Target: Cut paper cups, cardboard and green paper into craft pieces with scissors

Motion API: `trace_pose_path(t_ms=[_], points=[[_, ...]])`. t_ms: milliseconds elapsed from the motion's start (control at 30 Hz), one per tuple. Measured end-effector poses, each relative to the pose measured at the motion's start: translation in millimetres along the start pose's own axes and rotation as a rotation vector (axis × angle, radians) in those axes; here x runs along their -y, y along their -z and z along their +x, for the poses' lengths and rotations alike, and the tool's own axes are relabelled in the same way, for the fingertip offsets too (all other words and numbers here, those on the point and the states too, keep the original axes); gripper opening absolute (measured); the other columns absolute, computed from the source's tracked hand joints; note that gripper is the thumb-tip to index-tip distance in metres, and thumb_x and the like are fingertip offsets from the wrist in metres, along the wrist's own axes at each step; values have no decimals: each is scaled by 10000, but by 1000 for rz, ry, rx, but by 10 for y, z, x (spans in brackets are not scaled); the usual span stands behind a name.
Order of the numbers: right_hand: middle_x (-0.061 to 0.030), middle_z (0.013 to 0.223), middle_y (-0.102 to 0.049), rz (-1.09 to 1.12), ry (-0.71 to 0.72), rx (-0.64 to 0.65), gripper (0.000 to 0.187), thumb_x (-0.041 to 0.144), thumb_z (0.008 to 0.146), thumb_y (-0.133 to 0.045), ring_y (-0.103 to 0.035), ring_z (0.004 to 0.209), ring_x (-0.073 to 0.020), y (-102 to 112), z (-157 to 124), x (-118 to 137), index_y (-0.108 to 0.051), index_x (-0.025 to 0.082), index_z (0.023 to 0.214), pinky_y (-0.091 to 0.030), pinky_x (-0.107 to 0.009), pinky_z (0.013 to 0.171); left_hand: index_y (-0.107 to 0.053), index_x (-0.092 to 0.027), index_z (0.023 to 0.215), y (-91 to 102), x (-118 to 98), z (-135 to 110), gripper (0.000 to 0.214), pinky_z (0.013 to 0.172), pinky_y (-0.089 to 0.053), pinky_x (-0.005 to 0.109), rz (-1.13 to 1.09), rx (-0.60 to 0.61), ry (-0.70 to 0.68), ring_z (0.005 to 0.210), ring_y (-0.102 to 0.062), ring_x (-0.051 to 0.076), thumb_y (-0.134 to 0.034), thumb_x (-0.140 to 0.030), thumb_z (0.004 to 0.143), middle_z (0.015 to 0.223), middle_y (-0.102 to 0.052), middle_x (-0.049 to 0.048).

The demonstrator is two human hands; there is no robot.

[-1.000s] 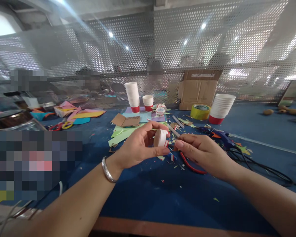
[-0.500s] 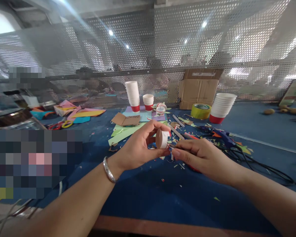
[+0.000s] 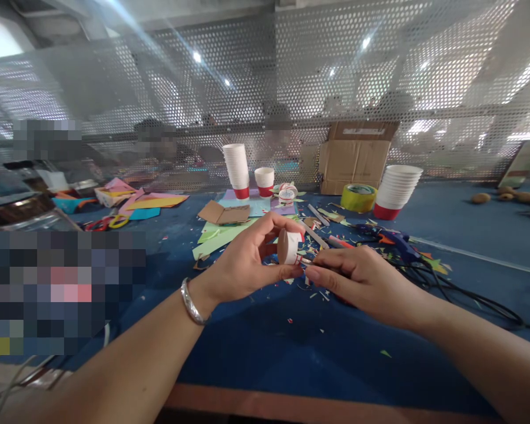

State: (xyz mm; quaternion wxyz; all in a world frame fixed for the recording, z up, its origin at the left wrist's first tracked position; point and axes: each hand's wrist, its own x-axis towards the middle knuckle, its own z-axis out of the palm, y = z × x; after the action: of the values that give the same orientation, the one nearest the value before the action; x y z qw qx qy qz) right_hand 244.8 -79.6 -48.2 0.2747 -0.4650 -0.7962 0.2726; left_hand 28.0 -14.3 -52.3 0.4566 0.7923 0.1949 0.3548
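Note:
My left hand (image 3: 245,259) is closed around a cut-down paper cup (image 3: 288,247), white with red marks, tilted so its round base faces me. Its fingers curl over the top while the thumb presses from below. On the cup's lower right edge lie the thin metal blades of a pair of scissors (image 3: 307,261). My right hand (image 3: 362,277) grips these scissors, and their handles are mostly hidden beneath it. Behind the hands, another cut paper cup (image 3: 287,194) rests among coloured paper.
Stacked paper cups (image 3: 236,171) stand at the back, with another stack (image 3: 396,191) beside yellow tape (image 3: 358,198) at right. A blue glue gun (image 3: 400,244) and its cable lie near my right hand. Paper scraps litter the blue table (image 3: 256,347). Coloured paper (image 3: 159,201) lies left.
The scissor blades show a little more at the cup's lower edge, where a red-marked strip is now visible. Both hands keep nearly the same place.

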Motion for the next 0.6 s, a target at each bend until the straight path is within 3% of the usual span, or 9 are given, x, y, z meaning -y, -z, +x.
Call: trace_pose_path(t_ms=[233, 467, 600], points=[[61, 587, -417, 2, 0, -12, 440, 483, 1000, -479, -376, 550, -86, -2, -7, -18, -560, 186, 685, -282, -249, 514, -547, -186, 1200, -2, -6, 1, 486, 897, -546, 329, 34, 12, 25, 1073, -623, 209, -810, -265, 799, 1214, -610, 106], [57, 606, -423, 6, 14, -2, 441, 468, 1001, -479, -378, 568, -90, -9, 9, -40, -506, 191, 658, -294, -250, 532, -558, -178, 1173, -4, 2, 17, 449, 914, -547, 337, 96, 5, -48, 1162, -605, 240, -801, -262, 805, 1225, -613, 121], [63, 568, -391, 0, 7, -17, 452, 458, 998, -487, -360, 552, -91, -14, 3, -51, -467, 194, 632, -278, -256, 526, -562, -187, 1183, 1, 2, 4, 433, 923, -556, 349, 274, -34, -132, 1185, -597, 245, -785, -260, 820, 1223, -601, 114]])
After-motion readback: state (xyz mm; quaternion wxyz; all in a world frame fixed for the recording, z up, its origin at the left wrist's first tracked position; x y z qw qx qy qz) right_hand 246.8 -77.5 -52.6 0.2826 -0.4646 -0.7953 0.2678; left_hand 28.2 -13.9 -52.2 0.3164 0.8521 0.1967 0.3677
